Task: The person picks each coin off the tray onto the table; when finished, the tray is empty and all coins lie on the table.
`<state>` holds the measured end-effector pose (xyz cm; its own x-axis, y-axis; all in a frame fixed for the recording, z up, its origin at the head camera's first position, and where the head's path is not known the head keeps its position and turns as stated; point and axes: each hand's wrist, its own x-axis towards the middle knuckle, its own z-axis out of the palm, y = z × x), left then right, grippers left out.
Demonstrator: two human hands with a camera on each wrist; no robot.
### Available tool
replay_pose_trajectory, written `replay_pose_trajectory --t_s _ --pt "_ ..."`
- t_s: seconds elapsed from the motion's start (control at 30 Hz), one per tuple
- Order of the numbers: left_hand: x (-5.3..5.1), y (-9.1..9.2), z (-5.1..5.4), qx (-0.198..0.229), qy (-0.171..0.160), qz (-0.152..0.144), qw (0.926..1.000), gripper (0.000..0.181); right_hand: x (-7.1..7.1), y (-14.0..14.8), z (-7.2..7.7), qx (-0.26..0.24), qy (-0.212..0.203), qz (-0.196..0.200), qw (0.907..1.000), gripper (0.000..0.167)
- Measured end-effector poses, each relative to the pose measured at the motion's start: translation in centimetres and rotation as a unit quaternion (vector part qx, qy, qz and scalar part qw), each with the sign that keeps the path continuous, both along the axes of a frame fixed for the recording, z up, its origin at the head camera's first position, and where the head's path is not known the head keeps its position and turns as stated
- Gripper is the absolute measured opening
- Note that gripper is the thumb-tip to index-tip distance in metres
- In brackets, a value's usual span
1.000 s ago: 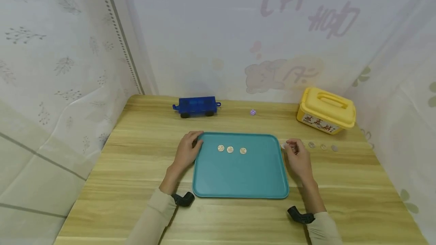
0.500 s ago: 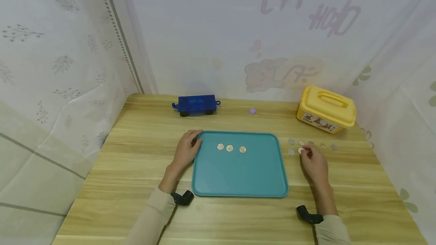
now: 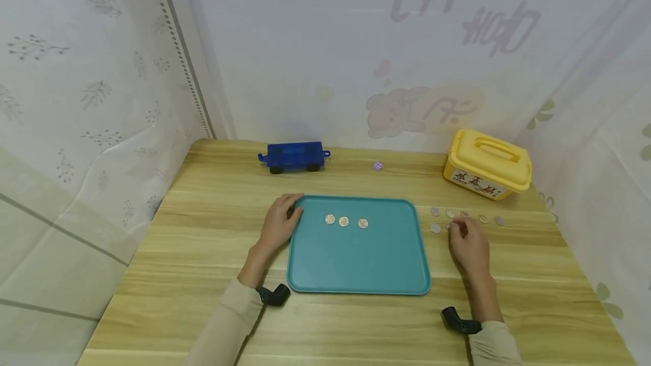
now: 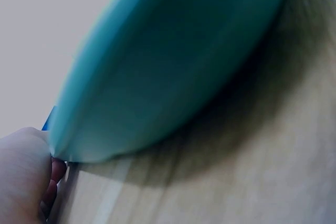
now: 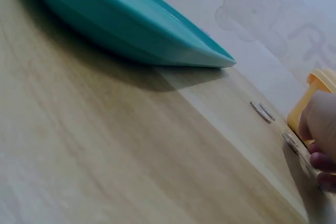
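Observation:
In the head view my left hand (image 3: 278, 223) holds the upper left corner of a teal tray (image 3: 356, 264), thumb and fingertips at its rim. Three gold-coloured coins (image 3: 343, 221) lie in a row inside the tray. Right of the tray, my right hand (image 3: 471, 246) pinches a coin (image 3: 450, 226) at the table surface, its fingertips covering part of it. A silvery coin (image 3: 435, 229) lies just left of that one, and a row of several coins (image 3: 434, 212) runs behind. The right wrist view shows the fingers curled near a coin (image 5: 290, 143).
A yellow lidded box (image 3: 488, 162) with a handle stands at the back right of the wooden table (image 3: 356, 329). Along the back edge are a blue toy wagon (image 3: 295, 156) and a small purple piece (image 3: 378, 166). A patterned cloth (image 3: 305, 49) hangs behind.
My right hand has moved right from the tray's right edge to the second coin of the front row, leaving a coin behind at that row's left end. My left hand stays on the tray.

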<state>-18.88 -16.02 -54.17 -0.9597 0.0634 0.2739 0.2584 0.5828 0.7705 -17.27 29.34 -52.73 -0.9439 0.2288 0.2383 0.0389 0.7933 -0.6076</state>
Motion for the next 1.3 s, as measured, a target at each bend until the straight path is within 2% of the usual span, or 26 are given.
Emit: replay_pose_trajectory --t_s 0.07,0.17,0.3,0.4,0.57,0.73,1.03,1.17,1.3 --pt "0.0 0.0 -0.1 0.0 0.002 0.0 1.0 0.037 0.0 -0.3 0.1 -0.009 0.015 -0.002 0.9998 0.024" --pt "-0.1 -0.1 -0.2 -0.001 0.002 0.001 1.0 0.036 -0.2 -1.3 0.5 -0.008 0.05 0.021 0.9985 0.021" --pt "-0.1 0.0 -0.1 0.001 -0.005 0.001 1.0 0.037 -0.1 -3.7 1.2 0.003 0.098 0.086 0.9915 0.013" --pt "-0.1 0.0 -0.1 0.0 -0.009 0.002 1.0 0.037 0.0 -6.1 1.6 0.014 0.109 0.137 0.9845 0.011" --pt "-0.1 0.0 0.1 0.0 -0.006 0.002 1.0 0.037 0.0 -9.7 1.6 0.027 0.072 0.203 0.9762 0.014" --pt "0.0 0.1 0.2 0.001 0.007 -0.001 1.0 0.037 -0.1 -12.5 1.2 0.044 0.03 0.236 0.9702 0.019" --pt "0.2 0.2 0.2 0.004 0.001 0.004 1.0 0.036 -0.5 -15.5 0.6 0.074 0.015 0.262 0.962 0.027" --pt "0.3 0.3 0.3 0.005 0.002 -0.002 1.0 0.037 -0.6 -15.9 0.5 0.064 0.001 0.26 0.9636 0.024" --pt "0.3 0.2 0.4 0.006 0.003 0.002 1.0 0.037 -0.9 -16.0 0.8 0.024 -0.023 0.266 0.9634 0.02"
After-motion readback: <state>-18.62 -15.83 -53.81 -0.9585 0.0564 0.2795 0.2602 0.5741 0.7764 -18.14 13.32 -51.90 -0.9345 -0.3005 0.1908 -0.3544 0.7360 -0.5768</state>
